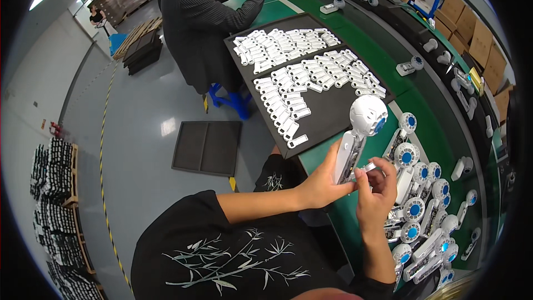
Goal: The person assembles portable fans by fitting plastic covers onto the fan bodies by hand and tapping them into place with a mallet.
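Note:
My left hand [325, 183] is closed round the handle of a white handheld device [368, 115] with a ball-shaped head and a blue disc on its side. The device stands tilted with its head up, and the handle's open side shows inner parts. At the handle's lower end, my right hand [377, 191] pinches a small white piece [367, 167], too small to name. Many similar devices [413, 209] with blue discs lie heaped beside my right hand on the green table [344, 228]. Beyond my hands, a black tray [325, 112] holds rows of white handle covers [280, 105].
A conveyor [444, 86] carrying more devices curves along the right. At the far side, a person in dark clothes [202, 28] works near a blue stool [229, 100]. An unused black tray [206, 145] lies on the floor; stacked pallets [55, 205] stand far left.

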Demonstrator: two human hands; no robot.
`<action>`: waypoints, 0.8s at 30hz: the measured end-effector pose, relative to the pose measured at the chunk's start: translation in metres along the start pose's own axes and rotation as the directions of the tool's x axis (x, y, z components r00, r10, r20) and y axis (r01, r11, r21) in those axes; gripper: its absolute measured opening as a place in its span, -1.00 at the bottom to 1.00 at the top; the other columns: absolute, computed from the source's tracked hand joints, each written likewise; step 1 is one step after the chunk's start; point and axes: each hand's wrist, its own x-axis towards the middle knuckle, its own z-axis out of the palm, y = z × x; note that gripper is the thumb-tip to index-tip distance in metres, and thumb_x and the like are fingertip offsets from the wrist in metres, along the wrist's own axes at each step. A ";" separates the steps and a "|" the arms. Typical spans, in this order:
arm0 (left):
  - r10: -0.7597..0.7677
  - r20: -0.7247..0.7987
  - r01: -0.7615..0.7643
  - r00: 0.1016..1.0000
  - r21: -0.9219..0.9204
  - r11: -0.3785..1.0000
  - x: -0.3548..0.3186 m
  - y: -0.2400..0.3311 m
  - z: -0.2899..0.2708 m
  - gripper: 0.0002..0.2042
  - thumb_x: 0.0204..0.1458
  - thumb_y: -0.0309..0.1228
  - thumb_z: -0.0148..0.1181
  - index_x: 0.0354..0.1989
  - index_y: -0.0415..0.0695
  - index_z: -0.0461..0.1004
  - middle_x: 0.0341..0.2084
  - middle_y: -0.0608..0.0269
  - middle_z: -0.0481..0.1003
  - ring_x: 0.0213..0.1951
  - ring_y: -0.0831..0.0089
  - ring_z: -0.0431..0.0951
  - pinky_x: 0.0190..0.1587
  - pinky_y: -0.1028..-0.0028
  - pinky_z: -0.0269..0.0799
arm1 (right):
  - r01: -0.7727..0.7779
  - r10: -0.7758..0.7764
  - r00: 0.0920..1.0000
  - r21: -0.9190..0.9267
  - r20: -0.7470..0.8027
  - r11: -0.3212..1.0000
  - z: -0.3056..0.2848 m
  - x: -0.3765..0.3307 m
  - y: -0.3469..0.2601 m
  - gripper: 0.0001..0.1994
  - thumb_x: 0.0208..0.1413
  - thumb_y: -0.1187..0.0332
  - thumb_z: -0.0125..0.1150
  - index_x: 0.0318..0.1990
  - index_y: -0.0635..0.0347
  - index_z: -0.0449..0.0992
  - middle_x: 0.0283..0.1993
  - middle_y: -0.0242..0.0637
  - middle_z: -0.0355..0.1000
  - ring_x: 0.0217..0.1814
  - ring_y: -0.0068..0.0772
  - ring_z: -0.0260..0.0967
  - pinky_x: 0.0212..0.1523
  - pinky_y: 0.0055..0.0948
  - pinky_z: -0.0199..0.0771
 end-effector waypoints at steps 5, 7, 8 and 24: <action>0.017 0.006 -0.018 1.000 0.140 0.990 -0.001 -0.005 -0.003 -0.19 0.02 -0.59 0.17 0.37 -0.17 -0.24 0.19 0.06 0.15 0.19 0.37 0.23 0.18 0.36 0.22 | 0.244 -0.252 0.968 -0.190 -0.015 0.951 0.006 -0.006 0.009 -0.72 -0.03 0.59 0.31 -0.12 0.30 0.47 -0.18 -0.21 0.39 -0.29 -0.51 0.36 -0.27 -0.56 0.45; -0.010 -0.013 0.012 1.000 0.155 0.988 0.000 -0.001 -0.004 -0.20 0.02 -0.57 0.18 0.37 -0.18 -0.22 0.17 0.06 0.18 0.19 0.35 0.24 0.18 0.35 0.21 | 0.204 -0.210 0.977 -0.145 -0.027 0.968 0.009 -0.005 0.009 -0.72 -0.04 0.59 0.32 -0.13 0.30 0.47 -0.17 -0.21 0.38 -0.28 -0.51 0.36 -0.26 -0.55 0.44; -0.015 -0.013 0.017 1.000 0.146 0.989 -0.001 0.000 -0.004 -0.20 0.02 -0.57 0.18 0.37 -0.18 -0.22 0.17 0.06 0.18 0.19 0.35 0.24 0.18 0.35 0.21 | 0.158 -0.163 0.986 -0.101 -0.045 0.982 0.009 -0.006 0.010 -0.73 -0.05 0.59 0.32 -0.15 0.30 0.48 -0.15 -0.20 0.38 -0.27 -0.51 0.36 -0.24 -0.55 0.43; -0.236 -0.149 0.211 0.960 -0.163 0.964 -0.016 0.005 -0.048 -0.50 -0.05 -0.67 0.09 0.11 -0.22 0.11 -0.27 0.12 0.38 -0.40 0.44 0.49 -0.43 0.48 0.44 | 0.257 -0.123 0.930 -0.370 0.348 0.893 0.019 0.003 0.029 -0.52 0.04 0.35 0.23 0.13 0.33 0.36 0.05 0.11 0.27 -0.18 0.00 0.39 -0.15 -0.29 0.45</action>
